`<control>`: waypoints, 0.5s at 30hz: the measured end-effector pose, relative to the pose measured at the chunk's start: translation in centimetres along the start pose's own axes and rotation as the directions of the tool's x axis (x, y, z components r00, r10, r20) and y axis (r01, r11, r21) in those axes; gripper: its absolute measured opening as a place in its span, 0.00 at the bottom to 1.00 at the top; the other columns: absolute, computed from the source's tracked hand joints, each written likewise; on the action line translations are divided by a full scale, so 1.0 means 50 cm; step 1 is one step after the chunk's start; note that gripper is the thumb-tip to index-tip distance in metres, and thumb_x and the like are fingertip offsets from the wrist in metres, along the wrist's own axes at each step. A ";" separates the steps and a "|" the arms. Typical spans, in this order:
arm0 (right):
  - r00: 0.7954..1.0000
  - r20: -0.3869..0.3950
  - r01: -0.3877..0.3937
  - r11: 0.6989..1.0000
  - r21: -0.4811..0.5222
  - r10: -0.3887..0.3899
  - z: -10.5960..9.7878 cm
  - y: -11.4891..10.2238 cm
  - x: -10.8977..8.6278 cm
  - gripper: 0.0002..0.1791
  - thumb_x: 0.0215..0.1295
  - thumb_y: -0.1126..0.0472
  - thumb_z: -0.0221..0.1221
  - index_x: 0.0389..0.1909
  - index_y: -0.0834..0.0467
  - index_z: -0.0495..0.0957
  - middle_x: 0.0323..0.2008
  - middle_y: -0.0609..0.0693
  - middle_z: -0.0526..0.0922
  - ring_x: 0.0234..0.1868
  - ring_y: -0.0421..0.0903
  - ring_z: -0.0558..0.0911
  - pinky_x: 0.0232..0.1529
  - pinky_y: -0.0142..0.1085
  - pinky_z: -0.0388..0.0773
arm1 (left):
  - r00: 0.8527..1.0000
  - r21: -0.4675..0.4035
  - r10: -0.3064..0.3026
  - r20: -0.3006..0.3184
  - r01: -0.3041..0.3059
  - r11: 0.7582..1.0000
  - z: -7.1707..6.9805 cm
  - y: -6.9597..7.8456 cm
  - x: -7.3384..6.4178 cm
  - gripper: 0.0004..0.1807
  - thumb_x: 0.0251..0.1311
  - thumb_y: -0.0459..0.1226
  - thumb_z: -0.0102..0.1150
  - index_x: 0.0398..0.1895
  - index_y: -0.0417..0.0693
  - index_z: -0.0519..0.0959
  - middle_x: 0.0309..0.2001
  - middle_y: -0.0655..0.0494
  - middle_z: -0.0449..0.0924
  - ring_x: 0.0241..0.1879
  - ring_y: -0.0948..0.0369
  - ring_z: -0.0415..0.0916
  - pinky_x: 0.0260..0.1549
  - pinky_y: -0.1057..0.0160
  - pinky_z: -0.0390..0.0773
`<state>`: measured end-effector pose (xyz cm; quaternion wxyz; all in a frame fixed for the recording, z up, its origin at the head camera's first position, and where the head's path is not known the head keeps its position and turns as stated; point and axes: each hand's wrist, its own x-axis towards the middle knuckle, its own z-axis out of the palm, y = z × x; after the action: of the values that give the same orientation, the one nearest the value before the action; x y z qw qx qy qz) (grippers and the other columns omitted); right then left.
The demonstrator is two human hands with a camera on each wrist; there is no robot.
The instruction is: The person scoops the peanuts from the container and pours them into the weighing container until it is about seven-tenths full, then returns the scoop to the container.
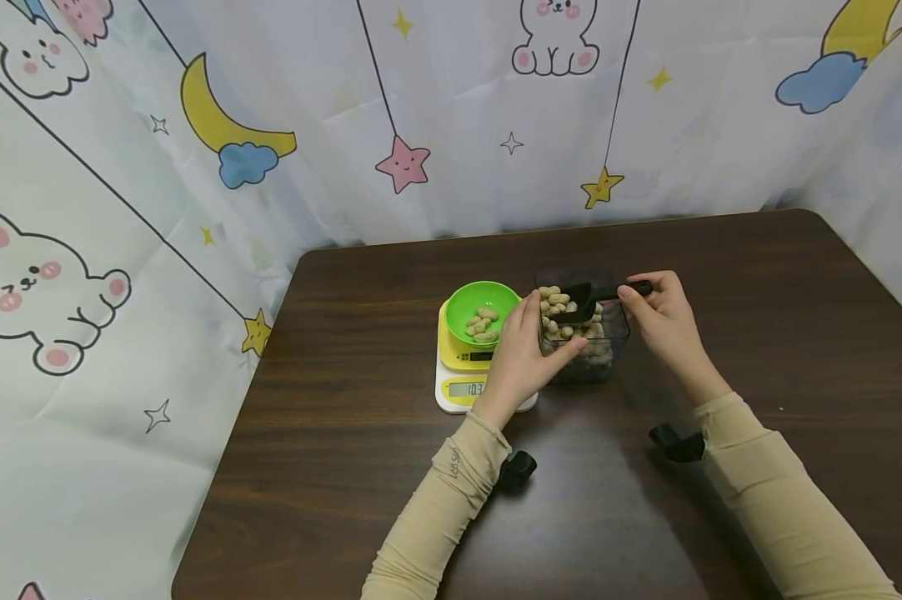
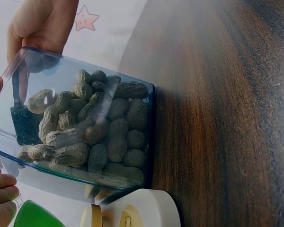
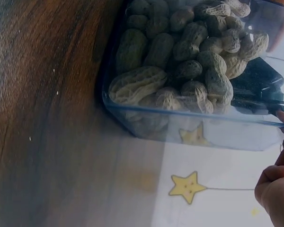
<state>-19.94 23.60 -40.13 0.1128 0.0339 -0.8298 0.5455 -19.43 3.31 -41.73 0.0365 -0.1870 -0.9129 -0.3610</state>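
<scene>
From here, right hand [image 1: 668,323] has fingers clamped on black scoop's [image 1: 582,305] handle, blade against peanuts [image 1: 550,305] in clear box [image 1: 589,367]. Left hand [image 1: 522,354], thumb and fingers apart, grips box's near-left corner. Green bowl [image 1: 460,307], peanuts inside, sits on scale [image 1: 445,354] just left.

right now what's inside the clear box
The clear box holds peanuts in their shells and the head of the black scoop. What lies beneath the scoop or mid-pile is covered.
</scene>
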 end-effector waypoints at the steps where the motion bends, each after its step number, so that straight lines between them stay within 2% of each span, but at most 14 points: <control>1: 1.000 0.006 0.009 1.000 -0.013 -0.009 -0.001 -0.001 -0.001 0.16 0.70 0.53 0.48 0.52 0.55 0.62 0.27 0.45 0.71 0.25 0.35 0.71 0.27 0.28 0.70 | 1.000 0.002 0.001 -0.001 -0.001 1.000 0.000 0.000 0.000 0.49 0.56 0.61 0.54 0.73 0.47 0.48 0.72 0.48 0.51 0.72 0.54 0.51 0.67 0.53 0.61; 6: 0.999 0.044 0.031 0.999 -0.035 -0.030 -0.005 -0.001 -0.005 0.20 0.71 0.53 0.47 0.55 0.60 0.60 0.15 0.44 0.62 0.12 0.40 0.59 0.18 0.36 0.60 | 1.000 0.006 0.002 -0.003 -0.002 1.000 -0.001 -0.001 0.000 0.48 0.56 0.61 0.54 0.73 0.47 0.48 0.72 0.48 0.52 0.72 0.54 0.51 0.67 0.53 0.61; 9: 0.999 0.040 0.029 1.000 -0.010 -0.029 -0.005 0.000 -0.005 0.18 0.71 0.54 0.47 0.55 0.59 0.60 0.13 0.41 0.61 0.11 0.40 0.57 0.18 0.36 0.59 | 1.000 0.002 0.003 -0.001 -0.003 1.000 -0.001 0.000 -0.001 0.48 0.57 0.61 0.53 0.73 0.48 0.48 0.72 0.48 0.52 0.72 0.54 0.51 0.67 0.53 0.61; 12: 1.000 0.014 0.009 1.000 0.016 -0.009 -0.002 -0.001 -0.006 0.14 0.70 0.53 0.48 0.52 0.52 0.62 0.16 0.40 0.66 0.15 0.37 0.62 0.22 0.30 0.65 | 1.000 0.000 0.003 0.000 -0.003 1.000 -0.001 0.001 -0.002 0.48 0.57 0.61 0.53 0.74 0.48 0.48 0.72 0.49 0.51 0.72 0.54 0.51 0.67 0.52 0.62; 15: 1.000 -0.003 -0.021 0.998 0.066 0.022 0.001 -0.003 -0.006 0.11 0.70 0.53 0.49 0.49 0.46 0.62 0.24 0.40 0.70 0.23 0.35 0.70 0.30 0.24 0.71 | 1.000 0.004 0.002 -0.001 -0.002 1.000 -0.001 0.001 -0.003 0.48 0.57 0.62 0.52 0.74 0.49 0.48 0.72 0.49 0.51 0.72 0.54 0.52 0.66 0.52 0.62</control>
<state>-19.65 23.47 -40.11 0.1071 0.0278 -0.8116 0.5737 -19.28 3.25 -41.69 0.0377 -0.1874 -0.9134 -0.3593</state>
